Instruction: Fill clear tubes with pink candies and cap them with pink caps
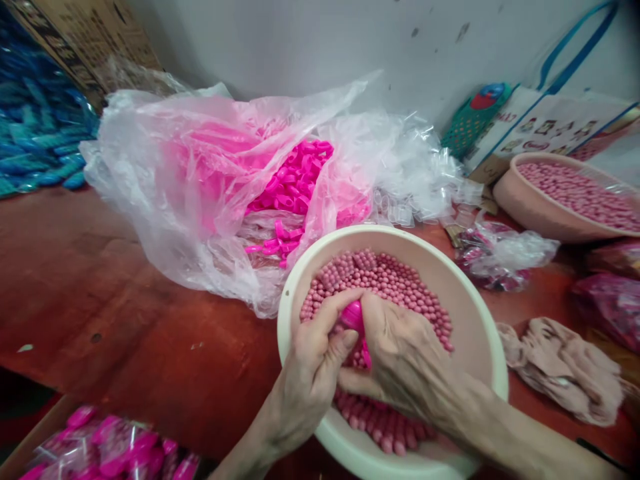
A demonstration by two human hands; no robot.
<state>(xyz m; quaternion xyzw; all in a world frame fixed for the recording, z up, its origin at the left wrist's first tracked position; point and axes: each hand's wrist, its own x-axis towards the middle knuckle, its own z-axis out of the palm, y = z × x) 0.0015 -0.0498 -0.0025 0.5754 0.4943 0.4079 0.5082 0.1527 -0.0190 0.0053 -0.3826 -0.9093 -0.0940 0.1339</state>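
A cream round basin [480, 313] holds a heap of small pink beads [390, 280]. Both of my hands are inside it, over the beads. My left hand [315, 367] and my right hand [410, 363] meet around a bright pink plastic piece [354, 317], fingers of both closed on it. Most of the piece is hidden between the fingers. Behind the basin lies a clear plastic bag [200, 187] full of bright pink plastic parts [295, 183].
A second basin of pink beads [565, 200] stands at the right rear, beside a printed carrier bag [550, 123]. Clear plastic pieces [420, 173], small filled bags [500, 257] and a beige cloth [565, 367] lie around. Packed pink items [105, 447] sit in a carton at lower left.
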